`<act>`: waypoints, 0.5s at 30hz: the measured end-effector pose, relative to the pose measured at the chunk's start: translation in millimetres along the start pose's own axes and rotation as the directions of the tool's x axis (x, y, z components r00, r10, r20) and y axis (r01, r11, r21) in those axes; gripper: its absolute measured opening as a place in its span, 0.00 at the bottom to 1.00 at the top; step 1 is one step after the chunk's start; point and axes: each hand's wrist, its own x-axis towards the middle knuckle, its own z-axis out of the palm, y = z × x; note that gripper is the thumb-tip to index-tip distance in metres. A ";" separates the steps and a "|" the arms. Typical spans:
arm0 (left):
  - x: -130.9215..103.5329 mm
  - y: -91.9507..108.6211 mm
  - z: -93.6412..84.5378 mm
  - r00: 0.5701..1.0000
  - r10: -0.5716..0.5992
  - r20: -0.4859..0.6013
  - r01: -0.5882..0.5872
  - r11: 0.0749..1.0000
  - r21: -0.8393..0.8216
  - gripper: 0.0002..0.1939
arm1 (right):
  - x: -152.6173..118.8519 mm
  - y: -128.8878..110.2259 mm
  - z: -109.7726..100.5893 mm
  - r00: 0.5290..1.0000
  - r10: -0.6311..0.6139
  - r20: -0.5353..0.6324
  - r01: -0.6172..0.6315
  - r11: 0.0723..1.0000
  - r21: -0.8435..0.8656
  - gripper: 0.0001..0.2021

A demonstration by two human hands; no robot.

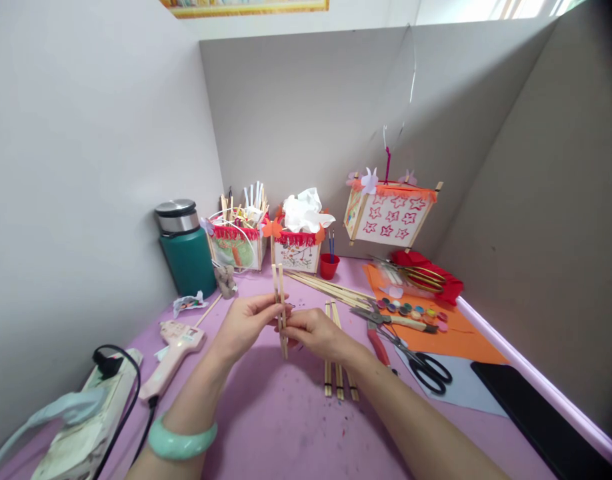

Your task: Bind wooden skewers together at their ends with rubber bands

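Two thin wooden sticks stand upright, close together, between my hands above the purple table. My left hand pinches them around the middle. Just below, my right hand grips the same sticks with closed fingers. Several more wooden sticks with dark marks near their ends lie on the table beside and partly under my right forearm. A pink glue gun lies to the left of my left hand. Right of my right hand are red-handled pliers and black-handled scissors.
A teal bottle and decorated boxes stand at the back. A paper lantern hangs at the right. Long sticks, paint pots, orange paper and a black phone lie around. A power strip sits left.
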 end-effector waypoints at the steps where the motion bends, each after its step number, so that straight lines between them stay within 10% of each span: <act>1: -0.3 0.7 -0.3 1.000 0.001 0.000 -0.001 1.000 0.011 0.16 | -0.1 -0.4 0.0 1.000 -0.001 -0.003 0.001 1.000 -0.003 0.10; 15: -4.1 5.9 -3.1 0.990 0.064 0.130 -0.075 0.993 0.088 0.14 | -3.4 -9.6 -3.7 0.998 -0.006 0.069 0.005 1.000 0.014 0.09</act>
